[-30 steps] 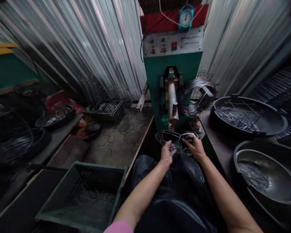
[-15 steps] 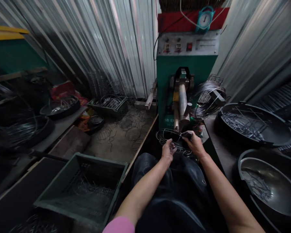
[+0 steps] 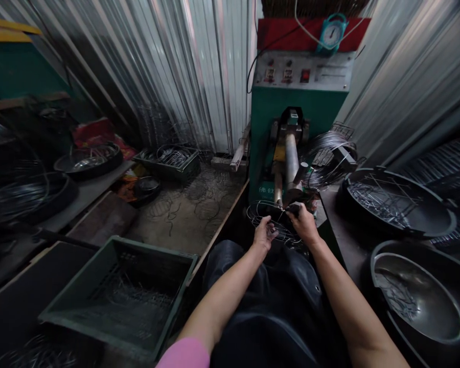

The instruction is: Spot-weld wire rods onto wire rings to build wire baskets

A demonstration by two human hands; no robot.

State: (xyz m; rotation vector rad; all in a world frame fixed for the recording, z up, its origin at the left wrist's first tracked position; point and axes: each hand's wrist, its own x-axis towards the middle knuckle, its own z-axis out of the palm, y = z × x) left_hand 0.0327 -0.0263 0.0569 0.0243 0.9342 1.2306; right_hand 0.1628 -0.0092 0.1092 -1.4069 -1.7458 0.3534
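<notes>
In front of the green machine (image 3: pixel 262 138), a round wire basket (image 3: pixel 252 208) is held tilted above my lap. My left hand (image 3: pixel 263 234) grips its near side, with thumb and fingers closed on the wires. My right hand (image 3: pixel 304 224) is closed at the right of the basket's upper rim, around a small dark piece I cannot make out clearly. That part of the rim is right at the lower tip of the machine's copper-coloured rod (image 3: pixel 278 185); I cannot tell whether they touch. A thick metal arm (image 3: pixel 292 158) runs beside the rod.
To the right stand a black pan of wire pieces (image 3: pixel 433 214) and a metal bowl (image 3: pixel 440 306). A wire coil (image 3: pixel 322 148) hangs beside the machine. A green crate (image 3: pixel 118 332) sits at left, and loose wire rings (image 3: pixel 207 208) lie on the floor.
The view has shifted slightly. My right hand and the basket's rim have moved a little closer to the rod's tip. Both hands keep their hold.
</notes>
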